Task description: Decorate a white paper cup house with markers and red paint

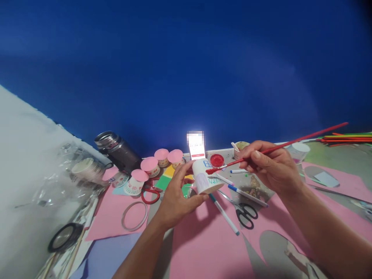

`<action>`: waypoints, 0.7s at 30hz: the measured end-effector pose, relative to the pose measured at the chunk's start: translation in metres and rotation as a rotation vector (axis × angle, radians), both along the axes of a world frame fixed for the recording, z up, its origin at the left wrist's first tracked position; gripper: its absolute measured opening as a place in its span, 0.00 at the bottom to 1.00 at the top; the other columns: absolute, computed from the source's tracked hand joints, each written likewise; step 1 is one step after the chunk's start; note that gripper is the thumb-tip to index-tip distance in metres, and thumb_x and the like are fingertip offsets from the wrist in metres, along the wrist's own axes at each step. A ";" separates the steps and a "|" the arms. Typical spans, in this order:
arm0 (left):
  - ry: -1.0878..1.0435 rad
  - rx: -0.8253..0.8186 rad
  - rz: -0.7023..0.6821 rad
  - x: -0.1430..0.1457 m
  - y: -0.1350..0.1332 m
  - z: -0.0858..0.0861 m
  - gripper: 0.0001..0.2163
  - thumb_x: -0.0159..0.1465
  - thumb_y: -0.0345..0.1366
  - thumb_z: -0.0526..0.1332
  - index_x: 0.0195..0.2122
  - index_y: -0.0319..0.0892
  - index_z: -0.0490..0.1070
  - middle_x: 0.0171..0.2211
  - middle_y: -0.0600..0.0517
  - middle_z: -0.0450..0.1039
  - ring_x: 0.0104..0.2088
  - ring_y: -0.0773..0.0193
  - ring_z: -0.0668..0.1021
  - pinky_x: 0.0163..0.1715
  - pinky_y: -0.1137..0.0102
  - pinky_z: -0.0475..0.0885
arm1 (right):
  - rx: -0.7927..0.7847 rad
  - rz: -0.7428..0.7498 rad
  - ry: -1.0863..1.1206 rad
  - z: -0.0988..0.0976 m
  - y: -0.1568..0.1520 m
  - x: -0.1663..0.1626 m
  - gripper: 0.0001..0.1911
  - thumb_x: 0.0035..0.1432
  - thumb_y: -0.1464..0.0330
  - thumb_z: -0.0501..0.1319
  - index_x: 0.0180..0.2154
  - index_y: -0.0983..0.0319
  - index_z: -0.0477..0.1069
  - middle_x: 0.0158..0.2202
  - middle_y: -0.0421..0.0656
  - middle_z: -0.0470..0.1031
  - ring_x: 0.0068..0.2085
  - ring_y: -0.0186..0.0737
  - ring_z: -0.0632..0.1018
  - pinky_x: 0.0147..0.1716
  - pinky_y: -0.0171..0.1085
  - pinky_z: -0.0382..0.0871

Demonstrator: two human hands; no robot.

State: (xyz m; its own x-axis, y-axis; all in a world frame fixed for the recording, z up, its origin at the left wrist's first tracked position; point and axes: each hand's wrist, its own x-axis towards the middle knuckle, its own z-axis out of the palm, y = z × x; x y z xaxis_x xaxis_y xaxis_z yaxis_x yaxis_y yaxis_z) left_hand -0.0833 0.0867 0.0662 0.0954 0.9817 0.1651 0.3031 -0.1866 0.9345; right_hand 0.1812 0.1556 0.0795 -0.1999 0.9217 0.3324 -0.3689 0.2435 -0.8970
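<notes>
My left hand [177,197] grips a white paper cup [202,179], tilted with its wide rim toward me. The cup bears a blue window drawing, a pale purple patch and green strokes. In my right hand [269,166] is a long red paintbrush [302,138], pinched partway along its handle. Its red-loaded bristles are at the cup's side, by the window drawing; whether they touch it I cannot tell. Just behind the brush tip stands a small open pot of red paint [217,160]. A lit phone [196,146] leans against the blue wall behind the cup.
Several decorated cups with pink paper tops [150,164] stand at the left beside a dark flask [119,151]. Black-handled scissors [246,215], markers [223,215] and a tape roll [134,216] lie on pink paper [209,248]. Coloured sticks [348,138] are at far right.
</notes>
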 end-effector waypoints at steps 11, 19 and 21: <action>-0.004 -0.032 0.006 0.002 -0.001 0.002 0.36 0.57 0.39 0.76 0.67 0.52 0.68 0.66 0.43 0.70 0.61 0.42 0.77 0.59 0.47 0.77 | -0.017 -0.073 0.012 0.004 0.003 -0.007 0.19 0.54 0.50 0.77 0.32 0.58 0.80 0.23 0.40 0.80 0.20 0.32 0.70 0.19 0.34 0.66; -0.030 0.032 0.140 0.002 -0.016 -0.019 0.37 0.60 0.40 0.75 0.69 0.52 0.64 0.69 0.43 0.67 0.65 0.44 0.75 0.62 0.49 0.74 | -0.036 -0.062 0.017 0.002 0.000 -0.005 0.14 0.52 0.59 0.81 0.37 0.57 0.82 0.30 0.42 0.86 0.23 0.32 0.72 0.21 0.35 0.65; -0.008 0.076 0.181 0.003 -0.017 -0.018 0.36 0.61 0.39 0.74 0.69 0.53 0.64 0.69 0.44 0.67 0.65 0.45 0.74 0.64 0.48 0.72 | -0.023 -0.071 0.012 0.004 -0.003 -0.004 0.14 0.53 0.59 0.80 0.37 0.57 0.82 0.31 0.42 0.87 0.23 0.33 0.72 0.22 0.35 0.67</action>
State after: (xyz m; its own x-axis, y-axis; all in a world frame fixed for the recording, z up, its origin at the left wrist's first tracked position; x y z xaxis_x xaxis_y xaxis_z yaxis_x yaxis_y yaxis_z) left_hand -0.0800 0.0697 0.0482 -0.0836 0.9673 0.2393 0.3303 -0.1997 0.9225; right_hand 0.1772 0.1527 0.0835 -0.1301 0.9407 0.3135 -0.3627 0.2491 -0.8980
